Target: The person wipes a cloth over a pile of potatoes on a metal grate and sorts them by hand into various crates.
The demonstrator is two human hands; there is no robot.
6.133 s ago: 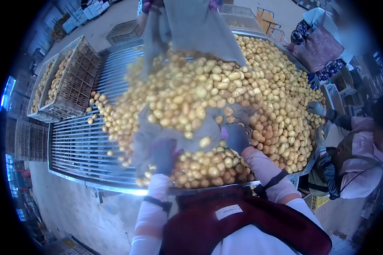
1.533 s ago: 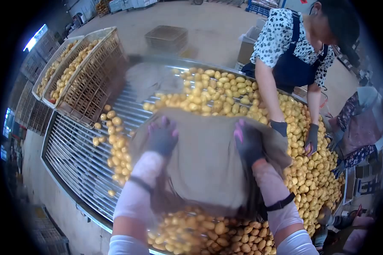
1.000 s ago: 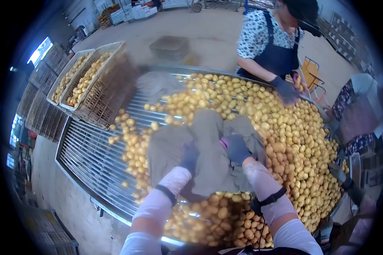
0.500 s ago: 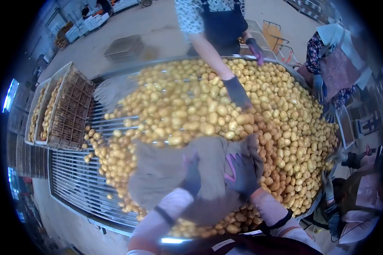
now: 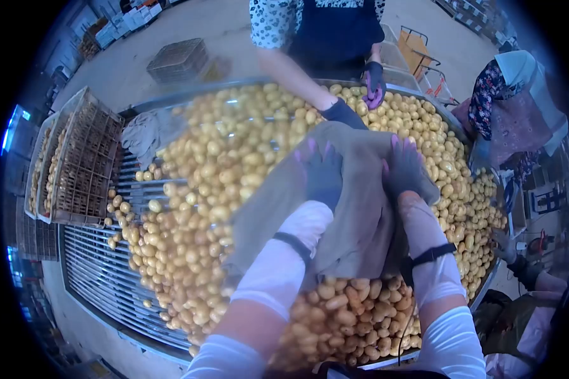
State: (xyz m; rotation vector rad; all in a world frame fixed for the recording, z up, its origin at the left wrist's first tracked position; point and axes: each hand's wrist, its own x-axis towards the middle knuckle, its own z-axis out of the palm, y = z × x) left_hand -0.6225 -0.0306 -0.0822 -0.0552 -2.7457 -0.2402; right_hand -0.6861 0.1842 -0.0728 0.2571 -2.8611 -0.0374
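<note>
A wide grey cloth point(image 5: 354, 221) lies over a heap of potatoes point(image 5: 202, 151), its folds reaching back toward my sleeves. My left hand point(image 5: 322, 175), in a grey glove with pink fingertips, rests flat on the cloth with its fingers spread. To its right, my right hand point(image 5: 412, 169) wears the same kind of glove and presses on the cloth's right part, fingers stretched forward. The potatoes lie on a sorting table of metal bars point(image 5: 117, 271).
Opposite me, a co-worker's gloved hand point(image 5: 374, 85) is over the potatoes; their other hand is partly behind the cloth. Crates of potatoes point(image 5: 85, 167) stand at the left edge beside another crumpled cloth point(image 5: 142, 136). More people point(image 5: 518, 107) work along the right side.
Both my hands have moved forward across the heap with the cloth, uncovering potatoes nearest me. The co-worker's far hand has drawn in, and their reaching arm is now partly covered by the cloth.
</note>
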